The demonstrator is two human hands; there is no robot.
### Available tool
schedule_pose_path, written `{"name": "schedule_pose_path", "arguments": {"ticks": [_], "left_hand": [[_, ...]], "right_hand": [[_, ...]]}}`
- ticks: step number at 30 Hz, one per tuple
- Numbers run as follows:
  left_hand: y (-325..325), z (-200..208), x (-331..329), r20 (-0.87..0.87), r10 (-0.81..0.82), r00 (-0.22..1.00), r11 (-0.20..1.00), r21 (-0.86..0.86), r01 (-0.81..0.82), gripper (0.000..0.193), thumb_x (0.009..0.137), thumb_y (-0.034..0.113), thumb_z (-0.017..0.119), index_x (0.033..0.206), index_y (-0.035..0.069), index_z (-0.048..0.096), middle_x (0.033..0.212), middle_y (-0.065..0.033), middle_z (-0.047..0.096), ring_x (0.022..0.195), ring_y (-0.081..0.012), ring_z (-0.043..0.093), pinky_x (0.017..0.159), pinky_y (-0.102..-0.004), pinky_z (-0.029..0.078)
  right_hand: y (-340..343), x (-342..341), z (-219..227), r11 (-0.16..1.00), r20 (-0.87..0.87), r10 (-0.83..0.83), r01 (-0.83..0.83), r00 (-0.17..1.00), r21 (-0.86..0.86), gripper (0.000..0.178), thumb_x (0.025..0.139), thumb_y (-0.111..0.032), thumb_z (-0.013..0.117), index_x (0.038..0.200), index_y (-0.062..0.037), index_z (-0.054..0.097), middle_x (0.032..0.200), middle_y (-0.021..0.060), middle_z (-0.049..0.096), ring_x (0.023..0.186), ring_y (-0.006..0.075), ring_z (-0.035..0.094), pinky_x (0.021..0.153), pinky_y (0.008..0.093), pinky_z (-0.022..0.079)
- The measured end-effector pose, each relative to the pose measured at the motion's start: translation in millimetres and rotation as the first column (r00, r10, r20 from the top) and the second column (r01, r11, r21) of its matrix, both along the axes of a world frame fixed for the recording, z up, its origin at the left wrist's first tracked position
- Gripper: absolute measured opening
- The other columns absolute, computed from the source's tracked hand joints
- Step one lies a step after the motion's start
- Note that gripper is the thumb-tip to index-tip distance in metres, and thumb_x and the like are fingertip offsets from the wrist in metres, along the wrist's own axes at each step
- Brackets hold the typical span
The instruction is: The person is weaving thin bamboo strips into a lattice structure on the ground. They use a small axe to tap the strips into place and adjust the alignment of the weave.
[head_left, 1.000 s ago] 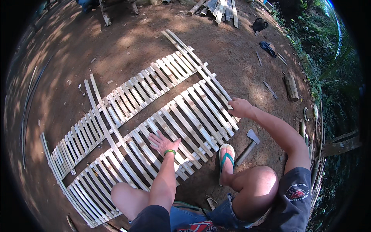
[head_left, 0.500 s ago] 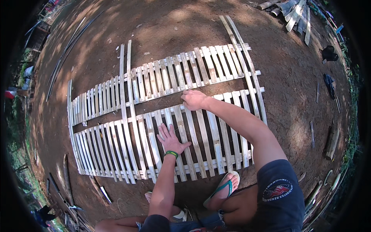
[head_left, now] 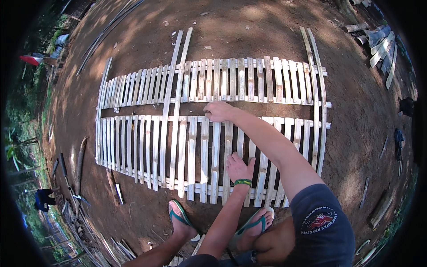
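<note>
A bamboo slat frame (head_left: 133,149) lies on the ground in front of me: two rows of upright slats on rails, crossed by long paired strips. My left hand (head_left: 239,169), with a green band at its wrist, rests on slats in the near row. Its thumb is apart from the slightly bent fingers. Farther off, my right hand (head_left: 218,112) is closed at the top ends of the near row's slats, beside the gap between the rows. Its fingertips point down and are hidden, so what they hold cannot be made out.
Bare brown soil (head_left: 249,26) surrounds the frame. Split bamboo pieces (head_left: 384,49) lie in a pile at the far right, and thin dark poles (head_left: 106,33) at the far left. A long-handled tool (head_left: 66,175) and a blade (head_left: 119,194) lie at the near left, with a person (head_left: 44,199) beyond.
My view has swung, shifting the frame to the right in the picture. My left hand has moved right across the slats, its fingers now less spread. My right hand has moved left along the slat tops.
</note>
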State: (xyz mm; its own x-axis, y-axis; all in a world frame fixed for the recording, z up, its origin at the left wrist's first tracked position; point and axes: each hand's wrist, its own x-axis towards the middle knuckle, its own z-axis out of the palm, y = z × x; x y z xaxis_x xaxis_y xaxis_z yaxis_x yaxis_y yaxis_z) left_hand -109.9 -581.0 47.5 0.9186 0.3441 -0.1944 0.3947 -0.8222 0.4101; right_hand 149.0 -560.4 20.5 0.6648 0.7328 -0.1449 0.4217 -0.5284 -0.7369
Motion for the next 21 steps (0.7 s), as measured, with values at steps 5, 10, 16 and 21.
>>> {"name": "schedule_pose_path", "arguments": {"ticks": [5, 10, 16, 21], "left_hand": [[-11.6, 0.9, 6.2, -0.123, -0.009, 0.992, 0.992, 0.126, 0.025, 0.062, 0.079, 0.045, 0.081, 0.113, 0.0, 0.056, 0.11, -0.0173, 0.058, 0.103, -0.036, 0.06, 0.089, -0.0483, 0.046], [2.8, -40.7, 3.5, -0.018, 0.036, 0.999, 0.965, 0.262, -0.03, 0.037, 0.087, 0.036, 0.066, 0.101, 0.003, 0.058, 0.102, -0.015, 0.057, 0.099, -0.0347, 0.057, 0.088, -0.0484, 0.04], [-5.1, -28.4, 3.2, 0.014, 0.083, 0.996, 0.983, 0.164, -0.084, 0.051, 0.082, 0.043, 0.074, 0.105, 0.001, 0.058, 0.105, -0.0157, 0.056, 0.105, -0.0347, 0.054, 0.092, -0.0514, 0.034], [-3.3, 0.5, 5.8, -0.063, 0.063, 0.996, 0.991, 0.118, -0.055, 0.079, 0.062, 0.048, 0.094, 0.111, -0.001, 0.057, 0.11, -0.017, 0.055, 0.11, -0.0369, 0.052, 0.096, -0.0543, 0.034]], "right_hand": [[45.2, 5.6, 1.4, 0.996, -0.245, -0.091, 0.09, 0.965, -0.013, 0.056, 0.101, -0.042, 0.048, 0.142, -0.0039, 0.057, 0.138, 0.0238, 0.063, 0.13, 0.0381, 0.059, 0.111, 0.0474, 0.045], [74.6, 1.9, 8.2, 0.974, -0.155, -0.046, 0.01, 0.987, -0.228, 0.077, 0.094, -0.067, 0.052, 0.138, -0.0046, 0.06, 0.134, 0.0226, 0.066, 0.125, 0.0389, 0.063, 0.107, 0.0486, 0.048], [55.8, -6.6, 17.3, 0.939, 0.097, 0.13, -0.091, 0.987, -0.331, 0.094, 0.094, -0.08, 0.04, 0.137, 0.0012, 0.058, 0.117, 0.0243, 0.072, 0.114, 0.0374, 0.069, 0.101, 0.0471, 0.05], [5.3, 6.5, 19.9, 0.831, 0.183, 0.329, -0.192, 0.926, -0.523, 0.093, 0.093, -0.081, 0.04, 0.132, 0.0015, 0.06, 0.112, 0.0218, 0.074, 0.11, 0.0352, 0.07, 0.099, 0.0457, 0.05]]}}
